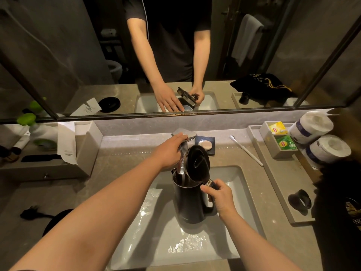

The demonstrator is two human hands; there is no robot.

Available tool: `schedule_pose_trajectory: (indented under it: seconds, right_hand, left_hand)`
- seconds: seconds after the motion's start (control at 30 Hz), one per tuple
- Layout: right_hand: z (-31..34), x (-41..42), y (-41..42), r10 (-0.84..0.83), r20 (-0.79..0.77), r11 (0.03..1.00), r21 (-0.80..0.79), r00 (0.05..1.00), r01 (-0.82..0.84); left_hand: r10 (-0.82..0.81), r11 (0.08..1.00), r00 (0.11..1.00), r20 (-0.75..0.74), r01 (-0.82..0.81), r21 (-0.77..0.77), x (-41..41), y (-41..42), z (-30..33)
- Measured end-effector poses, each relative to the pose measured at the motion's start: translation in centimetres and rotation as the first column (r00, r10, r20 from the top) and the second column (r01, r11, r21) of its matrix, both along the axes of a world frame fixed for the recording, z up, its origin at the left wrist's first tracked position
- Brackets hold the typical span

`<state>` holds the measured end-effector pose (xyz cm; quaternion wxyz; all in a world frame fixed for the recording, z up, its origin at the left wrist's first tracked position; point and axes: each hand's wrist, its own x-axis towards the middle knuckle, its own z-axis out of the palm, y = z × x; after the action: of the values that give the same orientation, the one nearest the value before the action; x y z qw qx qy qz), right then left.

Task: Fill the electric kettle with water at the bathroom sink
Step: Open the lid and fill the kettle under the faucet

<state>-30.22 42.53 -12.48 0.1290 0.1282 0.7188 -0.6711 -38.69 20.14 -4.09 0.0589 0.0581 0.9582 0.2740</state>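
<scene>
- A person stood at a bathroom sink with the kettle held upright over the basin, its lid hinged open and tipped back.
- The right hand was closed around the kettle's handle and carried its weight; the kettle hung above the basin's middle, nearer the back edge than the front.
- The left hand rested on top of the faucet at the back edge of the sink, fingers curled over the lever (whether it was pressing or merely resting could not be told).
- A stream of water ran from the spout down into the kettle's open mouth, so filling appeared to be under way and not finished; the level inside was hidden in the dark body.
- Left to do, by this reckoning: reach the wanted level, shut off the water, close the lid.
- The count on the counter: one kettle, one faucet, one soap on a dark dish just right of the faucet, one toothbrush lying aslant toward the right edge.
- Along the right edge, a tray held two tea packets, one yellow and one green, in a small box; two paper rolls stood beside it.
- At the front left corner lay one dark kettle base with its plug.
</scene>
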Motion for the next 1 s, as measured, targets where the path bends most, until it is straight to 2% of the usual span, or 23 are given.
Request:
schedule_pose_trajectory:
  seconds: [0.63, 1.0]
  right_hand:
    - [-0.01, -0.05, -0.01, 0.005, -0.004, 1.0, -0.003, 1.0, -0.005]
    - [-0.35, -0.08, -0.09, -0.002, -0.011, 1.0, -0.028, 1.0, 0.002]
  left_hand:
    - [-0.006, 1.0, 1.0, 0.012, 0.006, -0.011, -0.03, 0.02, 0.12]
    - [-0.025, 1.0, 0.999, -0.032, 0.025, 0.013, 0.29, 0.19, 0.73]
